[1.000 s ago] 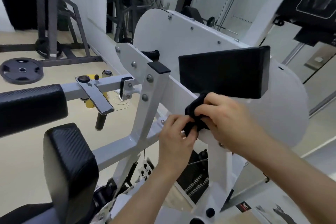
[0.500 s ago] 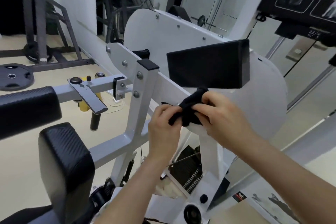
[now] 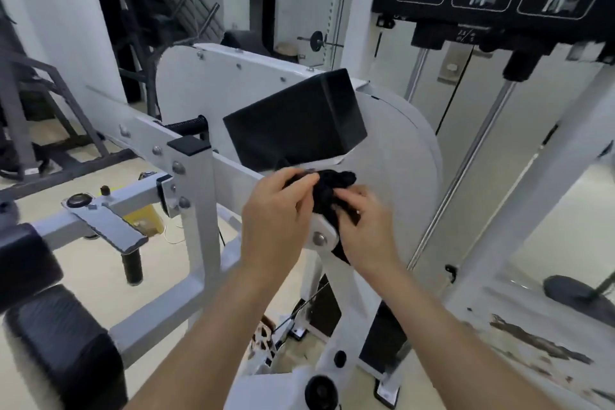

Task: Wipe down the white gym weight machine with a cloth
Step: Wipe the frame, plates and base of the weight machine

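Now lower beneath the boxy black pad [image 3: 294, 120], both hands' [image 3: 276, 220] grip on crumpled black cloth [image 3: 329, 190].

Cloth [image 3: 332, 190]: black, plain. Weight machine frame [image 3: 199, 210]: white, silver bolts. Rectangular pad [image 3: 296, 120]: black. Seat pad [image 3: 63, 343]: black, fine woven texture. Floor [image 3: 100, 293]: beige.

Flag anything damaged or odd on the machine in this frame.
The white frame at lower right has dark patches where paint looks chipped or rusted. Otherwise nothing stands out: both hands, left hand and right hand, bunch the cloth under the pad.
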Available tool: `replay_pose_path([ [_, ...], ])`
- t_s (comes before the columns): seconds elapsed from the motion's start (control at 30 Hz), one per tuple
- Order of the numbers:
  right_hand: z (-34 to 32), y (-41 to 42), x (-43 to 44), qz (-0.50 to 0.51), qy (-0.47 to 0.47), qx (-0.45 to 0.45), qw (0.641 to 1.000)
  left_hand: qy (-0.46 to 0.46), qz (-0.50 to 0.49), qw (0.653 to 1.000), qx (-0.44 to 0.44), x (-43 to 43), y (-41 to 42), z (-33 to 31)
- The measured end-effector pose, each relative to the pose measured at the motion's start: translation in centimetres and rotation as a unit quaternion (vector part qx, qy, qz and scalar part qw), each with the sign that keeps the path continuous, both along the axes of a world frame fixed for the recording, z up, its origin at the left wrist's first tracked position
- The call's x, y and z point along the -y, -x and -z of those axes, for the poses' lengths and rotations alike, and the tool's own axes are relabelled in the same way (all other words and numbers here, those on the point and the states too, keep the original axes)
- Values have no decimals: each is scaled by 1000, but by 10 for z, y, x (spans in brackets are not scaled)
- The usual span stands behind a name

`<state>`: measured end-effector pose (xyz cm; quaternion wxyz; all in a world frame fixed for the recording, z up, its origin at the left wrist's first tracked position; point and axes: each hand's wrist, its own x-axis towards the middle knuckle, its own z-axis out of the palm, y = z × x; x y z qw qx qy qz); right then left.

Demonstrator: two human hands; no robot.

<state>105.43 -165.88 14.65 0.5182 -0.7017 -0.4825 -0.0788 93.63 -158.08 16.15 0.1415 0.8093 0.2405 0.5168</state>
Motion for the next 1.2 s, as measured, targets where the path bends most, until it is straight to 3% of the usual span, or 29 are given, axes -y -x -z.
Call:
replay_pose_path([
  [0.1,25,-13,12,10,88,31,996,-84,20,978,-191,12,-10,-5],
  [0.17,31,-26,23,15,128,78,989,-104,38,957,-270,22,-19,-5],
  [0.3,7,-39,0,-24,1,91,996,-89,-52,969,-225,23,-27,-20],
  [0.37,6,-44,-16,-80,9,94,992,-72,-121,959,-244,20,-28,-22],
  [0.47,39,-47,-14,-98,10,102,990,-68,-179,928,-320,32,-42,-17],
  [0.57,78,-55,15,-127,39,103,986,-160,-210,872,-411,58,-72,-5],
  [0.67,81,-72,33,-152,94,183,967,-173,-270,829,-458,80,-95,16],
  [0.73,60,-85,34,-162,45,296,940,-133,-283,824,-472,84,-99,26],
  [0.8,25,-100,33,-156,-10,421,893,-109,-292,845,-435,84,-97,18],
  [0.87,-12,-118,26,-143,-61,509,847,-67,-313,888,-330,83,-97,9],
  [1.0,-50,-138,27,-130,21,676,725,-14,-333,923,-193,91,-129,17],
  [1.07,-56,-138,30,-117,68,717,684,56,-309,940,-134,94,-146,27],
  [1.1,-66,-136,28,-96,69,722,682,88,-282,951,-91,94,-152,28],
  [1.2,-98,-133,23,-77,107,631,764,99,-205,973,40,90,-168,25],
])
